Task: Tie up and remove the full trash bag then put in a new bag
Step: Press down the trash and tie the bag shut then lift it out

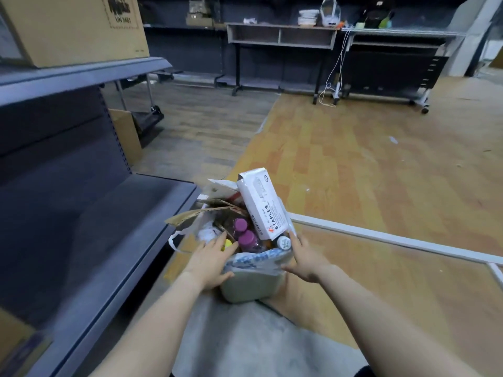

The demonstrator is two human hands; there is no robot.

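Two bare forearms enter from the bottom edge, cut off at the elbows. Both reach to a small grey-green trash bin (pixel 251 285) on the floor; its base is hidden behind the arms and a grey cloth-covered knee.

Left hand (pixel 211 261): at the bin's near-left rim, fingers fairly straight and spread over the contents, thumb pressed against the trash bag (pixel 254 261) edge. Whether it pinches the plastic, cannot tell.

Right hand (pixel 302 258): at the bin's right rim, fingers extended along the bag edge, thumb under the folded plastic. Grip unclear here too.

The bag, white with blue print, lines the bin and is folded over the near rim. One loose handle loop (pixel 174 240) hangs off the bin's left side. Bag untied.

Contents, overfull: two bottles with purple caps (pixel 246 236), one white-capped bottle (pixel 284 242), something yellow (pixel 226 244) mostly hidden by the left fingers, torn corrugated cardboard (pixel 196 214), one white box (pixel 262 204) printed STAPLES standing tilted above the rim. Deeper items cannot be made out.

Left of the bin: grey metal shelving (pixel 109 213), one cardboard carton (pixel 73 25) on its upper shelf, cropped by the frame.

Far beyond the bin: one bench (pixel 281 36) with stacked plates (pixel 308 17) and blurred clutter; white cables (pixel 333 74) dangle to the wood floor (pixel 381 159).
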